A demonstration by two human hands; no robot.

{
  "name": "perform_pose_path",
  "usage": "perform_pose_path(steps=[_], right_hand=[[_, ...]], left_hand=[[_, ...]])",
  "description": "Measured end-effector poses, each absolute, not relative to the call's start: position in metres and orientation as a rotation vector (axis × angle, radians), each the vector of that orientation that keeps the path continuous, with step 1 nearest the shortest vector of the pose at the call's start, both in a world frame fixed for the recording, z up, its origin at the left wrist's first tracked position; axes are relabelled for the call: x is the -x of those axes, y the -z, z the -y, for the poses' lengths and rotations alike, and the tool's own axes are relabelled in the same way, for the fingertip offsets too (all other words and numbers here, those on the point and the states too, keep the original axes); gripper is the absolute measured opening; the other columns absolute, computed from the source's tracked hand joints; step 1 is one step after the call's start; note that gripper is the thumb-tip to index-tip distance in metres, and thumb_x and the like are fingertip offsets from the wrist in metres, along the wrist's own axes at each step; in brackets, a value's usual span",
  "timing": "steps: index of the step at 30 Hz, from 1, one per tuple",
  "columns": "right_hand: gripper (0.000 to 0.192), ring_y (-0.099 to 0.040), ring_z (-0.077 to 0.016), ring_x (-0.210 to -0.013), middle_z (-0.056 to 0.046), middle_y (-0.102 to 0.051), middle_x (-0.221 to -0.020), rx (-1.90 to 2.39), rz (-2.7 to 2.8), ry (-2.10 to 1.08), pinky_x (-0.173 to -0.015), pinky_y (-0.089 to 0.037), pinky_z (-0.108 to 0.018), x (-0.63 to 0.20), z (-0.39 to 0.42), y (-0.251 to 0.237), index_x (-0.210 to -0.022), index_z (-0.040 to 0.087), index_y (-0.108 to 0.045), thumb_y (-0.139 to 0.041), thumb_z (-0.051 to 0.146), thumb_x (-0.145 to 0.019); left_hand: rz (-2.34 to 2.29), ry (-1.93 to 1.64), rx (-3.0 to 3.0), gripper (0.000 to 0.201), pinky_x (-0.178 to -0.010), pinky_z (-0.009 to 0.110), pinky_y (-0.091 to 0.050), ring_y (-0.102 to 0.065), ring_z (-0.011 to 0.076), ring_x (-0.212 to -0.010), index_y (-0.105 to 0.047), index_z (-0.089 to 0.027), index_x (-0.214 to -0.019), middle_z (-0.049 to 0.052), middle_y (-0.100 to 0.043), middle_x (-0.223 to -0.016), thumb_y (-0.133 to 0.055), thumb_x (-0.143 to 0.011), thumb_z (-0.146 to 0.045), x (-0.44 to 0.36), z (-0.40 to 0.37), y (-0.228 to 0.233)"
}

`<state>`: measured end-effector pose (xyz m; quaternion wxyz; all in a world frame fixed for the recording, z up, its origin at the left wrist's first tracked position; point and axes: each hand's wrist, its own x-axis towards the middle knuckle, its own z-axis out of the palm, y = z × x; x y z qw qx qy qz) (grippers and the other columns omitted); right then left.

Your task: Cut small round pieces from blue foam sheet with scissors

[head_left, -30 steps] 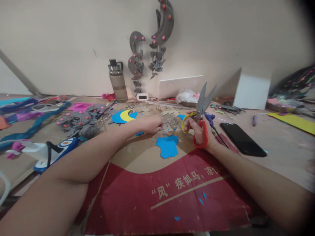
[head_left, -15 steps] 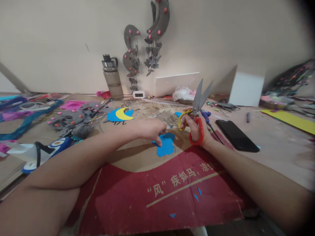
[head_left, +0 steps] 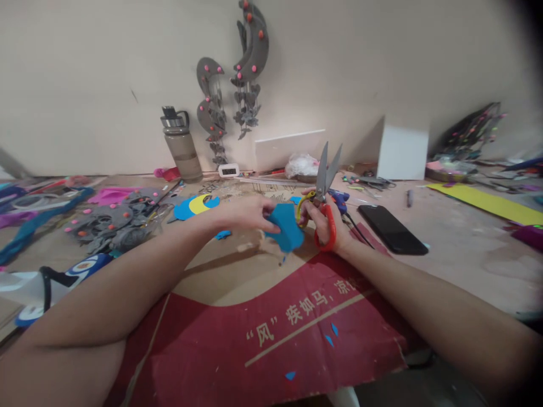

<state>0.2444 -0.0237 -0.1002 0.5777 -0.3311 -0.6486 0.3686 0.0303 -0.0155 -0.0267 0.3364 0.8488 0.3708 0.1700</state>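
Meanwhile, at a cluttered craft bench, we pinch a blue foam cutout (head_left: 287, 227) in our left hand (head_left: 250, 213), lifted clear of the red and tan cardboard sheet (head_left: 237, 316) that covers the worktop. Our right hand (head_left: 324, 223) is closed through the red and yellow handles of the scissors (head_left: 323, 195), blades parted and pointing up, just beside the cutout. A black phone (head_left: 392, 229) lies near to the right, a blue glue gun (head_left: 339, 197) behind the scissors. Against the wall stand a water bottle (head_left: 181, 144), a small digital clock (head_left: 228, 169) and a white box (head_left: 403, 152); grey crescent mobiles (head_left: 248, 51) hang above. Grey felt pieces (head_left: 112, 223) lie scattered on the left.
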Motion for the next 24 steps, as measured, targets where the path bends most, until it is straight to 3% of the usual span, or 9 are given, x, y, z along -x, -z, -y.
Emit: perform_pose_path(steps=[4,9,17,24], right_hand=[[0.03,-0.052,-0.0132,-0.057,0.005,-0.05,-0.067,0.789,1.506,-0.861,-0.058,-0.046,-0.03,-0.242,0.027,0.096,-0.109,0.025,-0.048,-0.057,0.044,-0.089],[0.03,-0.046,-0.0119,-0.049,0.007,-0.045,-0.059,0.877,1.568,-0.878,-0.05,-0.04,-0.027,-0.24,0.034,0.086,-0.104,0.022,-0.052,-0.056,0.048,-0.089],[0.04,-0.038,-0.0089,-0.046,0.008,-0.042,-0.061,0.993,1.523,-1.064,-0.042,-0.031,-0.023,-0.229,0.04,0.079,-0.099,0.022,-0.051,-0.063,0.055,-0.081],[0.035,-0.037,-0.009,-0.05,0.007,-0.04,-0.064,1.016,1.605,-1.098,-0.045,-0.032,-0.024,-0.226,0.05,0.075,-0.092,0.023,-0.047,-0.063,0.053,-0.083]], left_hand=[[-0.874,-0.763,-1.825,0.022,-0.057,0.026,-0.045,-0.063,0.0173,-0.068,-0.071,-0.019,-0.085,0.005,-0.071,-0.082,-0.076,-0.065,-0.024,-0.027,0.009,0.023],[-0.91,-0.973,-1.598,0.02,-0.049,0.022,-0.041,-0.055,0.0099,-0.053,-0.068,-0.017,-0.079,0.003,-0.065,-0.069,-0.08,-0.066,-0.024,-0.025,-0.001,0.029],[-0.717,-1.301,-1.26,0.03,-0.069,0.027,-0.053,-0.063,0.0128,-0.069,-0.07,-0.014,-0.086,0.003,-0.07,-0.08,-0.083,-0.064,-0.029,-0.022,-0.009,0.028],[-0.742,-1.379,-1.272,0.033,-0.056,0.024,-0.053,-0.061,0.0113,-0.06,-0.064,-0.017,-0.093,0.0,-0.067,-0.078,-0.079,-0.07,-0.035,-0.019,-0.012,0.029]])
